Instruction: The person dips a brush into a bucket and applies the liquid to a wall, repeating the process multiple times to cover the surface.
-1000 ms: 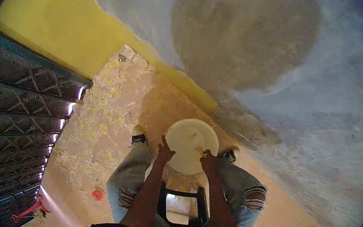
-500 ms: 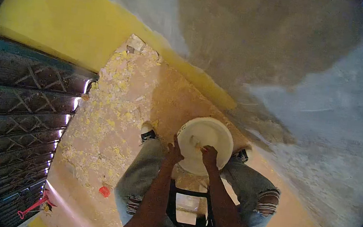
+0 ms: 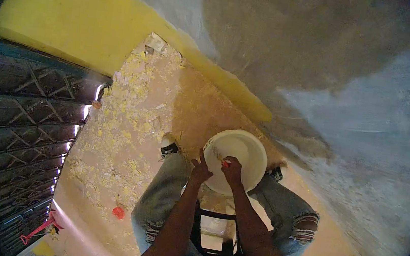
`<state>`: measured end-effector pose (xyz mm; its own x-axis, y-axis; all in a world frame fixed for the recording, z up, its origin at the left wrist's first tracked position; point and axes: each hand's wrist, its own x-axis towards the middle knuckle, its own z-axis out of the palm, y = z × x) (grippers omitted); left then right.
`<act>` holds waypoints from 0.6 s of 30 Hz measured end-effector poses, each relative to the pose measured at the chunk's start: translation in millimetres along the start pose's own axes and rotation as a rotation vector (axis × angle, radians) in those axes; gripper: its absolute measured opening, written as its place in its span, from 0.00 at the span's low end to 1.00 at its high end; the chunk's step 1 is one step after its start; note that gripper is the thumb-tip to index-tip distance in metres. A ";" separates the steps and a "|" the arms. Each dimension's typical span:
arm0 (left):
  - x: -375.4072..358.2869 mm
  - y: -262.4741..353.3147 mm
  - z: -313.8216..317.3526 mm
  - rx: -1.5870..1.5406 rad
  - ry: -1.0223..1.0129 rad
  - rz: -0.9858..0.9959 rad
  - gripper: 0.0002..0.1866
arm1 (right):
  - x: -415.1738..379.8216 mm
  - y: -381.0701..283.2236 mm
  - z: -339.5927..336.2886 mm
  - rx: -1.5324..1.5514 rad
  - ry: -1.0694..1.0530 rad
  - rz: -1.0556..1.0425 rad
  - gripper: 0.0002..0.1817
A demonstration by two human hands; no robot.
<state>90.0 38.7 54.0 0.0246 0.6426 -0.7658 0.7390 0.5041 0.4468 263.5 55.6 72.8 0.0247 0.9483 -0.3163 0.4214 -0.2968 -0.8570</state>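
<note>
Between my knees stands a round white tub [image 3: 261, 150] with pale, creamy paste inside. My right hand [image 3: 232, 171] is closed around the red-orange handle of what looks like a putty knife [image 3: 218, 155]. Its head is over the paste and smeared with it, so its exact shape is hard to make out. At the tub's left rim, my left hand [image 3: 201, 169] rests with the thumb and index finger stretched apart. Some of its other fingers are hidden.
A black-framed seat or stool [image 3: 218, 215] is between my thighs. Yellow and white flakes [image 3: 117, 132] litter the floor. A red round object [image 3: 118, 213] and a pink-handled tool [image 3: 44, 229] lie left, by a dark metal shutter [image 3: 21, 121]. Ahead rises a patchy grey wall [image 3: 297, 47].
My right hand has moved slightly up and left with the putty knife, whose handle now shows more. My left hand's thumb and index finger have spread. The view has shifted a little.
</note>
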 end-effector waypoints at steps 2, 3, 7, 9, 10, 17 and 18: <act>5.3 1.0 -3.0 -0.003 0.028 0.081 0.70 | 3.8 8.7 7.6 -0.088 -0.025 0.052 0.21; -8.7 16.4 -15.9 0.006 0.031 0.020 0.70 | 4.6 5.3 8.9 -0.086 -0.028 0.050 0.21; -7.0 2.6 -5.6 -0.072 0.082 0.100 0.70 | 9.9 3.0 17.0 -0.062 0.058 -0.014 0.18; 1.2 -12.1 5.5 0.066 0.114 0.191 0.70 | 11.7 -2.1 16.7 -0.070 0.054 -0.059 0.18; 4.8 -18.3 10.7 0.204 0.144 0.287 0.71 | 13.9 -11.4 12.6 -0.101 -0.011 -0.043 0.18; -18.5 28.2 -26.8 0.066 0.039 -0.069 0.69 | 41.7 23.6 28.9 -0.243 -0.132 -0.417 0.12; -18.6 27.7 -27.6 0.020 0.026 -0.079 0.69 | 42.6 13.5 25.3 -0.244 -0.139 -0.413 0.12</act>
<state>91.4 56.7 93.4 -0.0517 0.6159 -0.7861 0.7511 0.5428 0.3759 247.3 89.2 37.5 -0.3026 0.9524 -0.0361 0.5710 0.1509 -0.8069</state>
